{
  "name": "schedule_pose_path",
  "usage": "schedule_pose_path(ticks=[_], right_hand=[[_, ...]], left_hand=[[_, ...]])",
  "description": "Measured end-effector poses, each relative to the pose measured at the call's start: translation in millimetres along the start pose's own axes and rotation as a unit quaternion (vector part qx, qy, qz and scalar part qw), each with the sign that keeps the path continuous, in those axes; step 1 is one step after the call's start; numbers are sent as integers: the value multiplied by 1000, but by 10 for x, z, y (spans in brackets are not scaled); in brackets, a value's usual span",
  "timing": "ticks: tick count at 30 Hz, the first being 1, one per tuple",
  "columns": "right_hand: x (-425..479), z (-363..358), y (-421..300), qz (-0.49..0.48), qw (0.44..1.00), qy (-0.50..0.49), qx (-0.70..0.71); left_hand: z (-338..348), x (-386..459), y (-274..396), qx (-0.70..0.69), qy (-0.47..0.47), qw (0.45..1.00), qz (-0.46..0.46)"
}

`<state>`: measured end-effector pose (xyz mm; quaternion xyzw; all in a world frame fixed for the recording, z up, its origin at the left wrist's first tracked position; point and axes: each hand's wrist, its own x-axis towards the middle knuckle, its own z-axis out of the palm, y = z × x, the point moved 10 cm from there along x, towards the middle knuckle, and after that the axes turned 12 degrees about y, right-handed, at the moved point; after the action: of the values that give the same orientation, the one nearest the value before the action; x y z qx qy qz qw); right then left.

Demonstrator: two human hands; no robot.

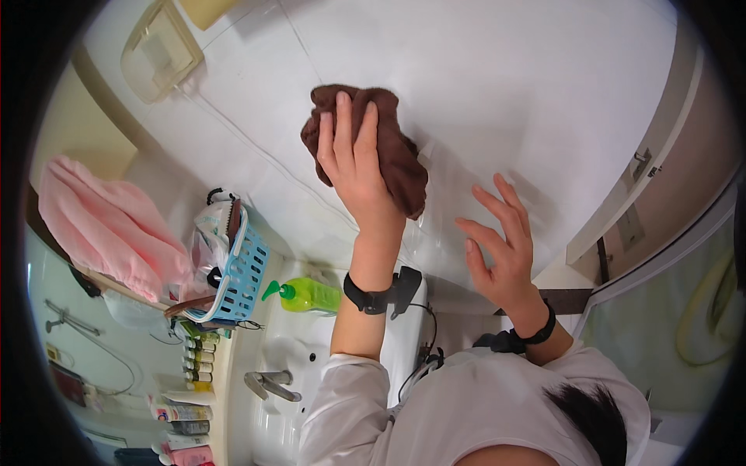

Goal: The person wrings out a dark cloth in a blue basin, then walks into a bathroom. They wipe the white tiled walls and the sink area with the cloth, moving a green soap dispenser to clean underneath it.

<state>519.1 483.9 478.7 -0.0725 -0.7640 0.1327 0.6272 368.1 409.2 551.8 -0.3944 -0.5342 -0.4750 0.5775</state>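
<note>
My left hand [358, 163] lies spread on a crumpled dark brown cloth [402, 169], pressing it against the white tiled wall [466, 70]. The folds hide my thumb, so how firmly it grips cannot be seen. To the right, my right hand [501, 250] is raised in front of the wall with bent, spread fingers and holds nothing. A thin white cable [256, 148] runs along the wall to the left of the cloth.
Below stand a white washbasin [280, 413] with a metal faucet [271, 384], a green pump bottle [312, 296] and a blue plastic basket [245, 279]. A pink towel [111, 227] hangs left; a yellowed wall box [160, 52] is upper left. A door [658, 157] stands right.
</note>
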Motion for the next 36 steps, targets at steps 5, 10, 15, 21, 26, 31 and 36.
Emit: schedule_pose_path(ticks=[5,10,15,21,26,31,36], right_hand=[[20,-91,45,14,1000,-2,-20],[74,-215,99,23,999,10,-37],[91,-272,114,26,999,12,-39],[100,-314,133,30,999,13,-31],[104,-341,150,33,999,15,-30],[101,-320,146,33,999,16,-21],[101,-292,146,34,999,17,-21]], left_hand=[[-1,-326,138,13,-31,999,22],[3,278,112,-11,37,999,27],[164,588,418,-46,24,996,74],[145,623,436,-31,10,991,128],[155,469,451,1,-12,994,110],[148,528,498,-17,-10,994,107],[152,533,536,-14,-32,995,92]])
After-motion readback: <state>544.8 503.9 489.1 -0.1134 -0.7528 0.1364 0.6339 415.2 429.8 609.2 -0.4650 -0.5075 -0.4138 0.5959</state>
